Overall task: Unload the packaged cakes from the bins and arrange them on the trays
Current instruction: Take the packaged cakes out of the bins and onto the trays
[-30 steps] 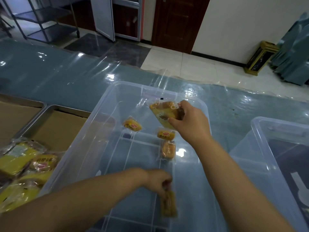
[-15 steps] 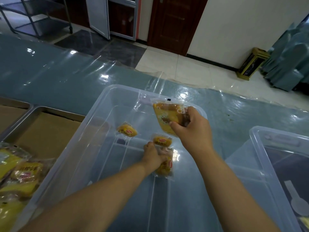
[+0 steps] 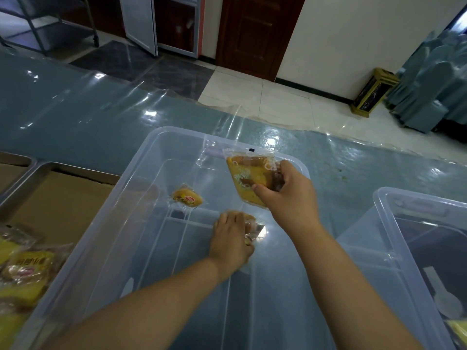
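A clear plastic bin point(image 3: 141, 173) fills the middle of the head view. My right hand point(image 3: 288, 198) holds a large wrapped yellow cake point(image 3: 249, 179) above the bin's far end. My left hand point(image 3: 231, 242) is down on the bin floor, fingers closed over small wrapped cakes point(image 3: 251, 223) that it mostly hides. One small round packaged cake point(image 3: 187, 197) lies loose on the bin floor to the left. A metal tray point(image 3: 50, 170) lined with cardboard sits left of the bin, with several packaged cakes point(image 3: 25, 271) at its near end.
A second clear bin point(image 3: 394, 223) stands at the right with a pale scoop point(image 3: 444, 296) inside. Another tray's corner point(image 3: 15, 160) shows at the far left. The table is blue under clear plastic sheeting. Beyond lie the floor, a door and covered chairs.
My left hand has moved from the bin's near end up to the small cakes in the middle and closed over them. My right hand has kept the large cake in about the same place.
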`<state>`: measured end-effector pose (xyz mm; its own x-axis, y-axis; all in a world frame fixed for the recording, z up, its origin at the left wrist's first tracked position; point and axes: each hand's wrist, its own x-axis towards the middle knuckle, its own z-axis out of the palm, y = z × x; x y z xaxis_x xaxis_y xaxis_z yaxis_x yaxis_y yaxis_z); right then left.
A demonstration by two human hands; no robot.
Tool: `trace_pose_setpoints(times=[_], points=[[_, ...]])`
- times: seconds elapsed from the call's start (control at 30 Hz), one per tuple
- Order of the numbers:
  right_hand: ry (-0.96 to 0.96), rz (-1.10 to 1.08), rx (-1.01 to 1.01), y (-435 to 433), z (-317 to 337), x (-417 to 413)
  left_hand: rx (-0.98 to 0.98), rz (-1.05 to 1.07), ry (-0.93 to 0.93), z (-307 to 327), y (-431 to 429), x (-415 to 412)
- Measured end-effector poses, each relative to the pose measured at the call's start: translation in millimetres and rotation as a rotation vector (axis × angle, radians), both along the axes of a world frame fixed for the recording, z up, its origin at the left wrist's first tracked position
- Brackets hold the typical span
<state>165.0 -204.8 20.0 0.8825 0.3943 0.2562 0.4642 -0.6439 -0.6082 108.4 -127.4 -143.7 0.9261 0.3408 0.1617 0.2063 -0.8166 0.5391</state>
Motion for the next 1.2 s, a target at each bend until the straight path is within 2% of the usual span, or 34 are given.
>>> trace_pose_setpoints(times=[0.07,0.13,0.37,0.43,0.57,0.7,0.9,1.0,1.2], points=[[0.000,-0.001,-0.006,0,0,0,0.209,-0.046,-0.021,-2,8,2],[0.002,-0.006,-0.009,1,0,0,0.300,-0.103,-0.003,-6,18,6],[0.027,0.010,-0.012,1,-1,1,0.340,-0.214,0.094,-7,37,17],[0.027,0.019,-0.021,1,-1,1,0.295,-0.222,0.113,-5,35,17],[0.025,0.029,-0.040,1,-1,1,-0.051,-0.233,0.158,1,32,11],[0.037,0.024,-0.061,2,-1,0,-0.102,-0.164,0.158,6,30,3],[0.001,0.017,-0.154,2,2,-4,-0.126,-0.072,0.332,32,38,-16],[-0.004,0.029,-0.186,3,6,-12,-0.108,-0.069,0.300,62,54,-32],[-0.120,0.040,-0.148,4,24,-42,-0.189,0.145,0.077,125,83,-84]])
